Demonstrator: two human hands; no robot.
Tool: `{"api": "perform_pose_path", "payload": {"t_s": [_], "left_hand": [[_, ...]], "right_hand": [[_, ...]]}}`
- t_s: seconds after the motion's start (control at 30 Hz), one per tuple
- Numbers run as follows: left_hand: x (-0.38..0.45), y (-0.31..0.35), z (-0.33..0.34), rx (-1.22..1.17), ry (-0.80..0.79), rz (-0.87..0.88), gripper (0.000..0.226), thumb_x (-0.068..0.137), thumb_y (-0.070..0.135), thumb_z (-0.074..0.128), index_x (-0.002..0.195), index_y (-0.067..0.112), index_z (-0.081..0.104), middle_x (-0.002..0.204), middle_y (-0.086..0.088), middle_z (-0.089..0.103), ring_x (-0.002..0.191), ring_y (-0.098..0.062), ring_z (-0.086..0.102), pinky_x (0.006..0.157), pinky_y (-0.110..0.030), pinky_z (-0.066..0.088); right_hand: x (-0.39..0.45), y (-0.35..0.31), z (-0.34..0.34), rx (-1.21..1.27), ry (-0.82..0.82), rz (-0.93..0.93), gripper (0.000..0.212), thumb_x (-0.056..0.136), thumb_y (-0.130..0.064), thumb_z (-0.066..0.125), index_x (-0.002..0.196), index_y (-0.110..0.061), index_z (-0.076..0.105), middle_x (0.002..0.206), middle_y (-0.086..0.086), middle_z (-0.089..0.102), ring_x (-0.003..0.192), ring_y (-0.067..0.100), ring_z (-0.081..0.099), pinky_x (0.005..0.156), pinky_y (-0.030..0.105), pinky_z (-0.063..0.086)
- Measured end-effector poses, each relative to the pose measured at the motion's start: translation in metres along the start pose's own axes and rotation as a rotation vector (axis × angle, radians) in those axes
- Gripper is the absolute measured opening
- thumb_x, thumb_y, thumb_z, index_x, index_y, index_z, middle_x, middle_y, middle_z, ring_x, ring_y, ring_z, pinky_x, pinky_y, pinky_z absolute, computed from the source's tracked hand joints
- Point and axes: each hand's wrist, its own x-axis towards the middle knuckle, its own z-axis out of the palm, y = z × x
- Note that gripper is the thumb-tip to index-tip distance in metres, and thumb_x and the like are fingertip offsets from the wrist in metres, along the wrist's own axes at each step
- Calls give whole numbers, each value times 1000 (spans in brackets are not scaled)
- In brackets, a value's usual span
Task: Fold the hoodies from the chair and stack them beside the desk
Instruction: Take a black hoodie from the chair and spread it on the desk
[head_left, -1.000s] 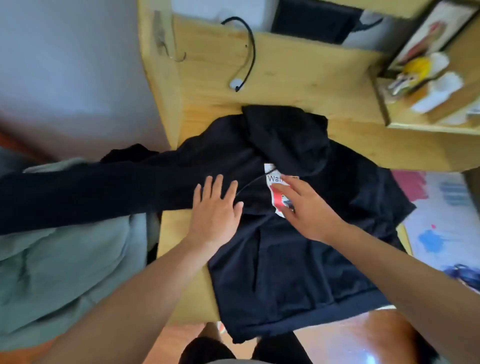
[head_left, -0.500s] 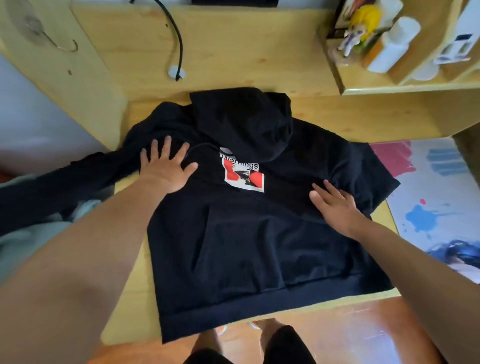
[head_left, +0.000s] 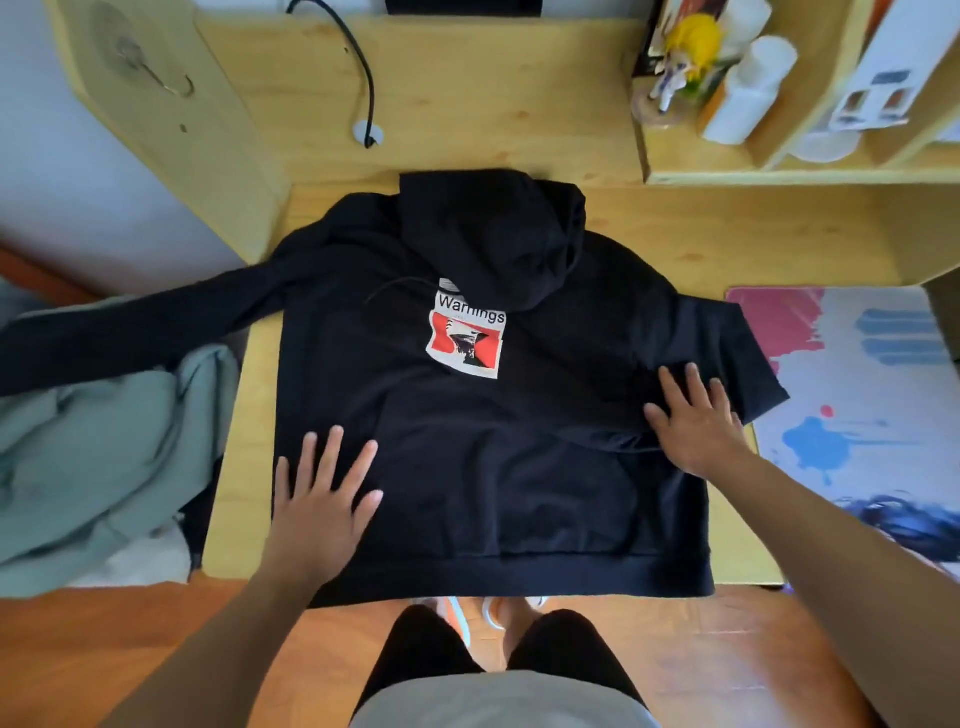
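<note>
A black hoodie with a red and white "Warnings" print lies front-up on the wooden desk, its hood folded down over the chest. Its left sleeve stretches off the desk's left edge. The right sleeve is folded in at the right edge. My left hand presses flat on the lower left of the hoodie with fingers spread. My right hand lies flat on the right side near the folded sleeve. A pale green garment is heaped to the left of the desk.
A black cable runs across the back of the desk. A shelf at the back right holds a figurine and white bottles. A colourful mat covers the desk's right part. My legs and shoes stand on the wooden floor below.
My left hand has slid from the hoodie's left shoulder down to its lower left. The right hand stays on the right side. The hoodie lies flatter.
</note>
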Motion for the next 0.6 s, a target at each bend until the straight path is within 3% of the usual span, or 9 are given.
{"api": "perform_pose_path", "payload": {"t_s": [0.13,0.23,0.27,0.37,0.4,0.5,0.6], "left_hand": [[-12,-13,-4,52,-60,8,66,101,66,0,162,40,3,171,-8,1,156,-35,-2,123,-61,16],[-13,-17,-8,87,-56,35,67,100,66,3,162,40,5,171,-8,5,156,-36,4,121,-61,22],[-14,-19,-9,89,-55,37,67,100,67,5,162,40,6,171,-8,6,156,-36,5,120,-60,23],[-17,-19,-14,55,-49,42,67,101,67,9,162,40,7,170,-9,6,156,-38,7,120,-59,22],[-17,-16,-16,43,-49,41,65,103,65,14,162,39,8,170,-10,7,156,-39,8,120,-59,21],[-23,0,-25,-13,-73,2,66,104,54,31,163,34,11,169,-13,14,156,-39,12,124,-56,22],[-28,22,-36,-38,-73,41,60,105,31,44,161,28,24,167,-12,20,155,-35,16,126,-51,19]], "right_hand": [[16,21,-21,-17,0,69,69,104,-50,35,160,-33,-3,168,-1,-10,154,32,-2,121,54,16],[19,31,-35,113,147,290,75,98,-31,50,160,-26,7,168,8,0,152,35,6,121,52,18],[18,36,-30,143,126,329,77,97,-29,50,160,-27,6,167,10,0,151,36,7,121,51,19],[0,52,9,79,-59,260,71,99,-47,34,160,-29,3,166,11,-11,151,41,4,120,51,20],[-7,60,25,50,-42,237,70,98,-51,30,160,-30,4,166,12,-12,151,41,2,120,53,20],[-30,72,49,96,37,259,76,100,-43,46,160,-31,1,166,13,-2,152,37,0,121,53,19],[-41,64,38,289,116,342,70,95,-26,57,157,-26,25,161,17,19,147,38,19,120,46,23]]}}
